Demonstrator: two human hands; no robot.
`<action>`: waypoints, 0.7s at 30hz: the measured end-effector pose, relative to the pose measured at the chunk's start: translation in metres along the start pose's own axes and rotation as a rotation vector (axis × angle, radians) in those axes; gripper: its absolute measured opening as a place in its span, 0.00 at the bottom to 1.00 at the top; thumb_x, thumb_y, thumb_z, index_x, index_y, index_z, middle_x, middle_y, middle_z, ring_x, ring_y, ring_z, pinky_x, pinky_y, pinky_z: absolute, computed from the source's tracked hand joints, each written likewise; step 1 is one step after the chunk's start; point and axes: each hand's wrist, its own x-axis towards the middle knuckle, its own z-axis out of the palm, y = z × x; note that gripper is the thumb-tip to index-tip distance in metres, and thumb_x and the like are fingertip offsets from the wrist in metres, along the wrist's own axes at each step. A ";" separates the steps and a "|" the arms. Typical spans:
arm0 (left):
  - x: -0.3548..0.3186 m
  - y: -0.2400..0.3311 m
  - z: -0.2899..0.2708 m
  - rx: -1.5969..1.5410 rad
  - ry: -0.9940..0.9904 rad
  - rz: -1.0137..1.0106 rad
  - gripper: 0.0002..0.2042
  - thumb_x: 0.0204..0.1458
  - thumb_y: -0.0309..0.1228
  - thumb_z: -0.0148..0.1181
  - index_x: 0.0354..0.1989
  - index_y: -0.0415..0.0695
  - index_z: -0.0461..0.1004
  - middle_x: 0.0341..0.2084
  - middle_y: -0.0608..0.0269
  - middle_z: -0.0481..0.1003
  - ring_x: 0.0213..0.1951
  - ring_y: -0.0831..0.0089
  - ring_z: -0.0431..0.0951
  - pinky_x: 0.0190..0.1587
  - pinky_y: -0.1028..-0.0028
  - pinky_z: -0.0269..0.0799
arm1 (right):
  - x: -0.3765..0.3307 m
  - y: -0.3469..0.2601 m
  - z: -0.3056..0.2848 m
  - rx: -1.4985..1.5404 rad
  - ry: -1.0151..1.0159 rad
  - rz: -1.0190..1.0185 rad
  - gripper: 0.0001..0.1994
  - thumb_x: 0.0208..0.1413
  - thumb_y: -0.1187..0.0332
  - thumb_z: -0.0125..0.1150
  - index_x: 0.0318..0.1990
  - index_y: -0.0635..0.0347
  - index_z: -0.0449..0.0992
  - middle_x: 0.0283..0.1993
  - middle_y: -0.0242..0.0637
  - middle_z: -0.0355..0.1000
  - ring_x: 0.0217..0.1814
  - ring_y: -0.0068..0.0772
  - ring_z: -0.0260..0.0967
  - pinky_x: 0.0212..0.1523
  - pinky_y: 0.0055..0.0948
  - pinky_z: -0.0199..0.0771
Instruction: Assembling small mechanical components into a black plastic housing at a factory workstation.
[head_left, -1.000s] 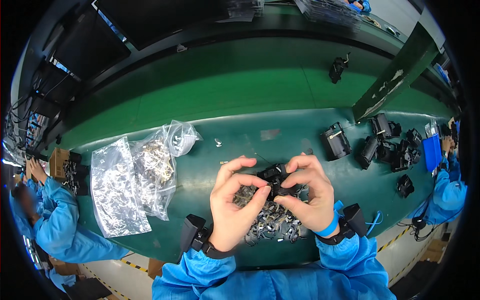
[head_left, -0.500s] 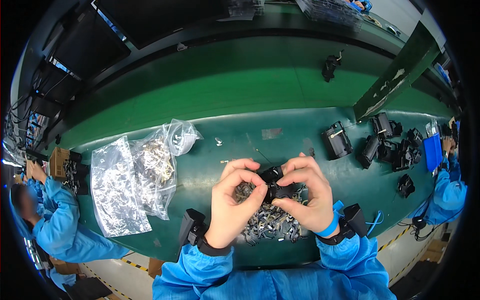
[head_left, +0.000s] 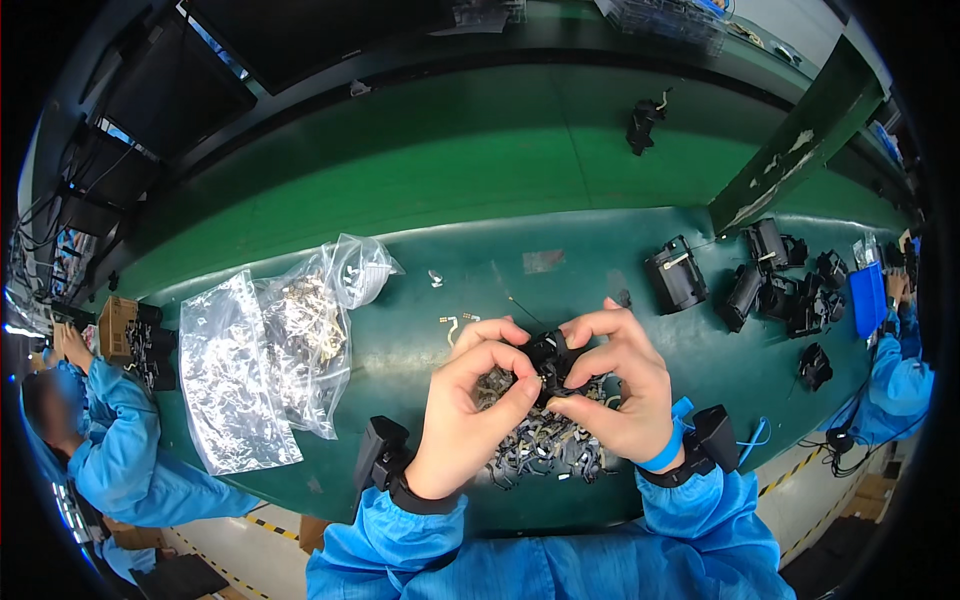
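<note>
Between both hands is a small black plastic housing [head_left: 547, 352] with a thin dark wire sticking up from its far side. My left hand [head_left: 482, 395] pinches its left side, thumb and fingertips closed near a tiny gold-coloured spot. My right hand [head_left: 628, 395] grips the right side, thumb low and forefinger on top; the fingertips hide much of the part. Just below my hands lies a loose pile of short black and grey cables [head_left: 550, 450] with small light connectors. Past the left fingers rests a thin pale flex cable [head_left: 452, 328].
To the left lie clear plastic bags [head_left: 235, 380], one filled with small metallic parts [head_left: 315, 320]. Black housings [head_left: 680, 275] are grouped at the right, near a blue bin [head_left: 866, 300]. A green post [head_left: 790, 150] rises at the far right. Co-workers in blue sit at both sides.
The black housing has been turned in my hands and now stands more upright. My right fingers have shifted on it, and the pale flex cable shows more fully.
</note>
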 end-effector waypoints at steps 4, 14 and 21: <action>-0.002 0.002 0.002 0.050 0.033 0.016 0.06 0.43 0.22 0.66 0.28 0.42 0.76 0.46 0.59 0.70 0.57 0.58 0.67 0.60 0.61 0.60 | 0.002 -0.002 0.001 0.003 0.010 0.019 0.16 0.36 0.69 0.76 0.35 0.53 0.77 0.44 0.33 0.71 0.49 0.38 0.71 0.67 0.55 0.50; -0.006 0.018 0.005 0.880 0.288 0.531 0.08 0.36 0.26 0.70 0.27 0.51 0.80 0.46 0.60 0.71 0.55 0.54 0.66 0.61 0.52 0.56 | 0.003 -0.003 -0.001 -0.031 -0.026 0.013 0.18 0.38 0.68 0.75 0.39 0.54 0.76 0.44 0.34 0.71 0.51 0.38 0.71 0.68 0.54 0.50; -0.009 0.014 0.007 1.071 0.340 0.661 0.10 0.37 0.31 0.72 0.31 0.59 0.83 0.44 0.71 0.76 0.52 0.64 0.70 0.62 0.56 0.53 | 0.003 -0.003 0.000 -0.052 0.001 0.035 0.20 0.37 0.70 0.75 0.41 0.55 0.74 0.43 0.34 0.72 0.51 0.38 0.70 0.67 0.51 0.52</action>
